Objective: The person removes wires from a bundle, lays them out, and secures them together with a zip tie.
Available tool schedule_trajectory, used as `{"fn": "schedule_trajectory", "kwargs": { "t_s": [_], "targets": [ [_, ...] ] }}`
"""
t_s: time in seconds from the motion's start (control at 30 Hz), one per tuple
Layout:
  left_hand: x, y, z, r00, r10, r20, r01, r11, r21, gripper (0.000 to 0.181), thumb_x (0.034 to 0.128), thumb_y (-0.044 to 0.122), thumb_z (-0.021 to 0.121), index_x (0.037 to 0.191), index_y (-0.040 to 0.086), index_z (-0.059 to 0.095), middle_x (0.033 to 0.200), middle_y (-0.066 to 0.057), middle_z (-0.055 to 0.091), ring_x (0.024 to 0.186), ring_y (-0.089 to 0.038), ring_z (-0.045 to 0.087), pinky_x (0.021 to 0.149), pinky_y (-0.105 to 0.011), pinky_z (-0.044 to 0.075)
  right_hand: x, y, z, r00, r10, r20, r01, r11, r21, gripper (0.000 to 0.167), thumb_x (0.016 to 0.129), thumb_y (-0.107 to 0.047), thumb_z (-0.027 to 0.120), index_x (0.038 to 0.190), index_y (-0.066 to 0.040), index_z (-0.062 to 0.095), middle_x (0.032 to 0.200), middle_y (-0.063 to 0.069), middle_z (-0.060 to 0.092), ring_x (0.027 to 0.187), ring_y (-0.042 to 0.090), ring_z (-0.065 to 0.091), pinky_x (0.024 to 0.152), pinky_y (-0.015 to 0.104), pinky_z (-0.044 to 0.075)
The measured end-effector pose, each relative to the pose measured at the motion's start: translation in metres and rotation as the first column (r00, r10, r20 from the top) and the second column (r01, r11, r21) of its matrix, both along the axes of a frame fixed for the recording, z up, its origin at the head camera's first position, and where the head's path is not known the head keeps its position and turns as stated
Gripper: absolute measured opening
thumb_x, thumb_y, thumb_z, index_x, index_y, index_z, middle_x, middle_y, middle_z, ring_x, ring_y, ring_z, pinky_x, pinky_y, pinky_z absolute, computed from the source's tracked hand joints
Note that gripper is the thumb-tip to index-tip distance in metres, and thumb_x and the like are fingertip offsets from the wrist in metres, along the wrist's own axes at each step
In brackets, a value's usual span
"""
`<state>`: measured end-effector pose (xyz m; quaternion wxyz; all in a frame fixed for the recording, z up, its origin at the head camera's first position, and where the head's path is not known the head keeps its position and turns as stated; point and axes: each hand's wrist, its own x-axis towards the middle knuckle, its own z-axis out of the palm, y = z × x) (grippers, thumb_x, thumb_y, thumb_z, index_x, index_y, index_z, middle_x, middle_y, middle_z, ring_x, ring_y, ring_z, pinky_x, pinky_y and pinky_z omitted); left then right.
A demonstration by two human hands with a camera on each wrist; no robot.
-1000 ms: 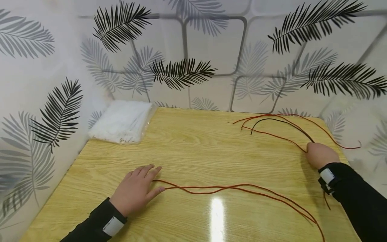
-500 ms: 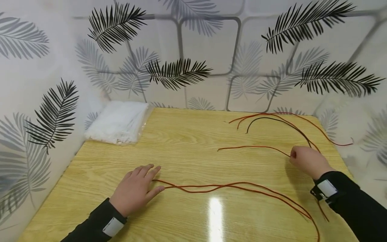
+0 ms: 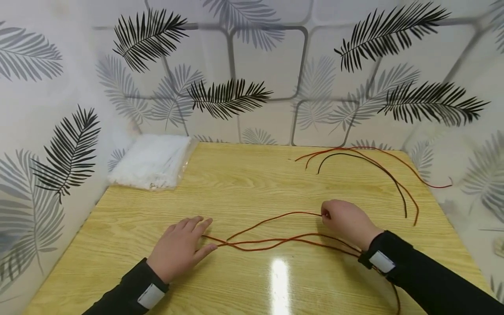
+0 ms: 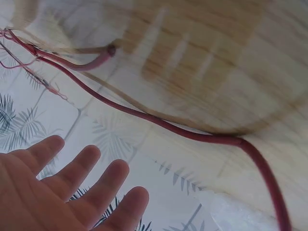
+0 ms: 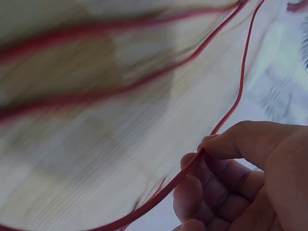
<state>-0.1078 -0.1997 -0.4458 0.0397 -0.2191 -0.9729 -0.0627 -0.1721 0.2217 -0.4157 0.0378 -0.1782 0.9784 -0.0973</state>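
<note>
My right hand pinches a thin red wire between thumb and fingers, plain in the right wrist view, where the wire runs on past the fingertips. Its free end lies close to the left hand. Two more red wires cross each other along the table and pass under the right forearm. At their left ends my left hand lies with its fingers spread and straight. The left wrist view shows those fingers holding nothing, with a red wire running beside them.
Several loose wires, red and black, lie curved at the table's back right. A clear bag of white pieces lies at the back left corner. A leaf-patterned wall covering rises behind the wooden table.
My right hand has drawn one red wire out of the group at the back right and carried it left, beside the two crossed wires. The left hand has stayed nearly still.
</note>
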Motion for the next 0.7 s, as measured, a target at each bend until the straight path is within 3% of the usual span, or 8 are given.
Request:
{"fn": "schedule_trajectory", "kwargs": {
  "t_s": [0.23,0.37,0.57,0.7],
  "targets": [
    [-0.003,0.009,-0.001,0.995,0.0,0.103,0.003,1.0,-0.03,0.07,0.0959,0.064,0.051,0.147,0.016,0.052,0.141,-0.012,0.057,0.129,-0.034,0.054,0.102,-0.055,0.045,0.002,-0.045,-0.003,0.997,0.083,0.002,-0.083,0.997,0.011,0.015,0.092,-0.01,0.067,0.079,-0.014,0.062,0.071,-0.003,0.052,0.064,0.014,0.046,0.061,0.029,0.042],
    [-0.003,0.014,-0.001,0.992,-0.016,0.123,0.023,0.998,-0.052,0.067,0.0967,0.062,0.052,0.144,0.015,0.055,0.136,-0.01,0.06,0.125,-0.033,0.057,0.098,-0.054,0.047,0.003,-0.059,-0.01,0.993,0.119,-0.005,-0.119,0.993,0.013,0.017,0.093,-0.011,0.067,0.077,-0.015,0.06,0.07,-0.004,0.051,0.063,0.012,0.045,0.061,0.028,0.041],
    [-0.001,0.019,0.001,0.984,-0.076,0.159,0.083,0.996,-0.037,0.067,0.0927,0.062,0.058,0.137,0.013,0.061,0.129,-0.009,0.063,0.118,-0.031,0.06,0.093,-0.053,0.049,0.005,-0.067,-0.018,0.991,0.131,0.018,-0.131,0.991,0.028,0.013,0.094,-0.014,0.069,0.082,-0.013,0.064,0.073,-0.004,0.056,0.063,0.011,0.048,0.062,0.03,0.045],
    [-0.002,0.017,0.0,0.982,-0.095,0.164,0.102,0.994,-0.036,0.069,0.0903,0.065,0.06,0.135,0.013,0.062,0.127,-0.008,0.063,0.116,-0.031,0.06,0.092,-0.053,0.049,0.008,-0.06,-0.019,0.993,0.119,0.017,-0.119,0.993,0.016,0.009,0.095,-0.018,0.067,0.092,-0.011,0.07,0.083,0.0,0.064,0.071,0.013,0.058,0.067,0.034,0.052]
  ]
}}
